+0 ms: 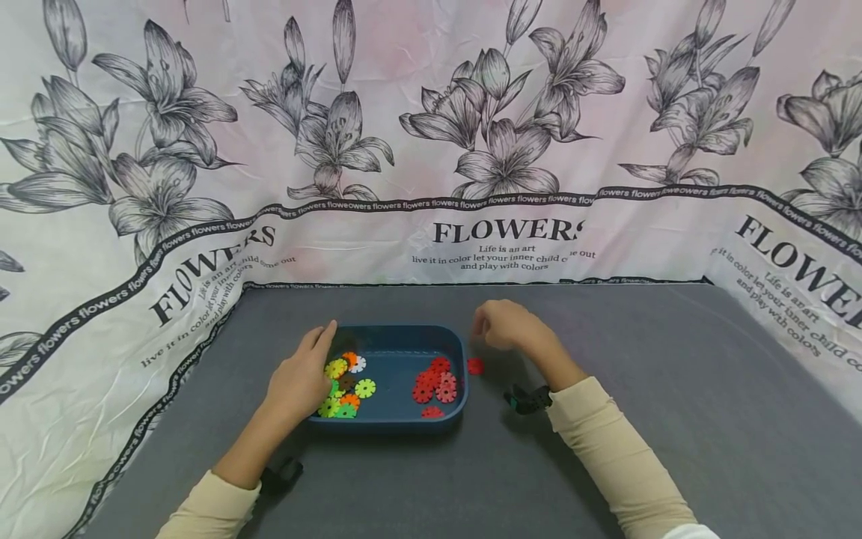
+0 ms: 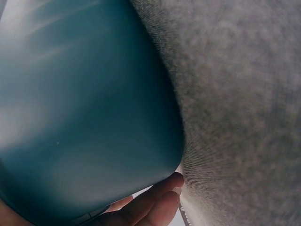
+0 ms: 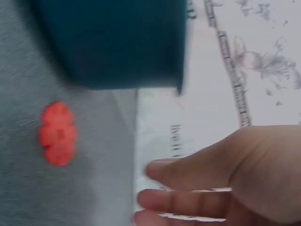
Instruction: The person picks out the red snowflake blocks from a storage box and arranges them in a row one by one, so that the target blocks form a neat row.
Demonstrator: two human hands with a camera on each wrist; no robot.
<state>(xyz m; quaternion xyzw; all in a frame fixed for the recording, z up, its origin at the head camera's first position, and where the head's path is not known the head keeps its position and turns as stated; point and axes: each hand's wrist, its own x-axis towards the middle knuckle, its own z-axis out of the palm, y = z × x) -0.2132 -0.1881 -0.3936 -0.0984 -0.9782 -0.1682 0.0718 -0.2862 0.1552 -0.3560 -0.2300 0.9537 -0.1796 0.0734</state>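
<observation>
A dark blue tray (image 1: 387,424) holds notched plastic snowflake discs. Yellow, green, orange, brown and white discs (image 1: 365,388) lie in its left end, red ones (image 1: 426,388) in its right. My left hand (image 1: 303,378) grips the tray's left end, with one finger along the rim; in the left wrist view its fingertips (image 2: 162,202) show at the tray's outer wall (image 2: 94,117). Just right of the tray, a single red snowflake disc (image 3: 58,133) lies on the table. My right hand (image 1: 508,326) is above and beyond that disc, fingers bent downward, holding nothing.
Grey cloth (image 1: 646,389) covers the table around the tray. A white curtain (image 1: 431,150) printed with flowers and lettering rises at the back and sides. Dark wrist straps (image 1: 528,399) with devices hang under both forearms.
</observation>
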